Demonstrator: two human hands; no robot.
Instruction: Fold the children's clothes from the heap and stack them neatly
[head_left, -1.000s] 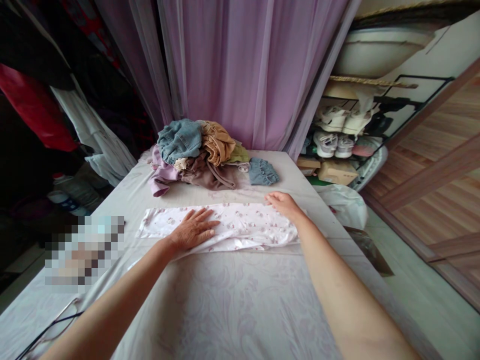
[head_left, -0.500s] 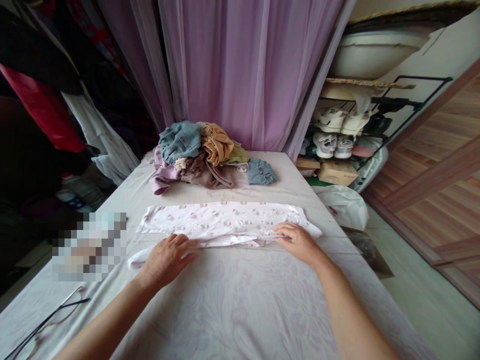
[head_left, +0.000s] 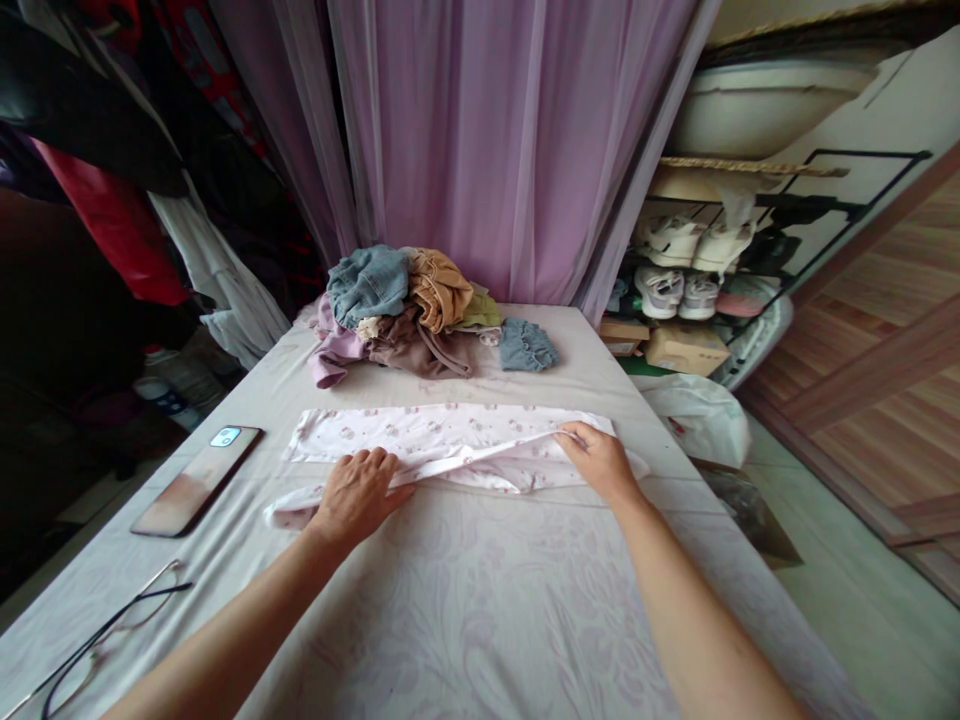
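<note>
Between the left and right edges of the table [head_left: 480, 610] lies the garment [head_left: 442, 428]; the right hand [head_left: 600, 464] pinches its lifted fold, the left hand [head_left: 358, 494] touches it, grip unclear.

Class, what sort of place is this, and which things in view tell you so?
Probably a room in a home, perhaps a bedroom: there is a long purple fabric curtain, a rumpled heap of multicoloured clothes on a pale floral cloth, and pale lace-up shoes at the right.
</note>
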